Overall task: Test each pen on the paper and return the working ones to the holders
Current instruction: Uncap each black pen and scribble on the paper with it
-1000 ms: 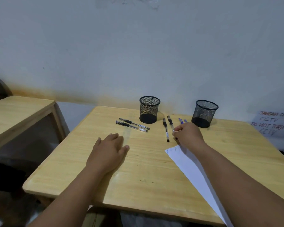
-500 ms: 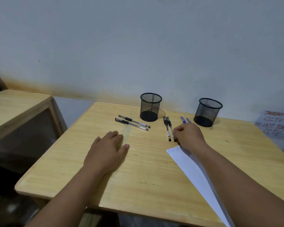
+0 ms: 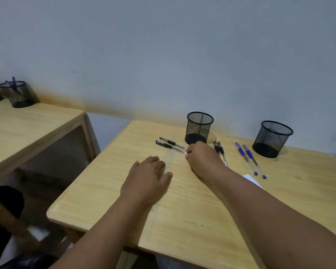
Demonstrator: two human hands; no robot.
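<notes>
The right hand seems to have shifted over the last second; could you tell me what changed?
The right hand left the middle black pens and crossed leftward to the two black pens by the left holder, fingertips now at their near ends. The left hand stayed flat on the table; the blue pens stayed put.

A: What colour is the worktop (image 3: pixel 182 206)?
B: Pale yellow wood with fine grain lines. The second worktop (image 3: pixel 27 129) on the left matches it.
A: And the holders?
B: Both black wire mesh, the left holder (image 3: pixel 199 127) and the right holder (image 3: pixel 272 138).
A: The pens?
B: Two black-gripped pens (image 3: pixel 168 145) with clear barrels, another black pair (image 3: pixel 219 150), and two blue pens (image 3: pixel 247 156) with clear barrels and blue caps.
A: The paper (image 3: pixel 251 179)?
B: White. The wall (image 3: pixel 163 55) is grey-white, stained orange-brown along its base.
</notes>
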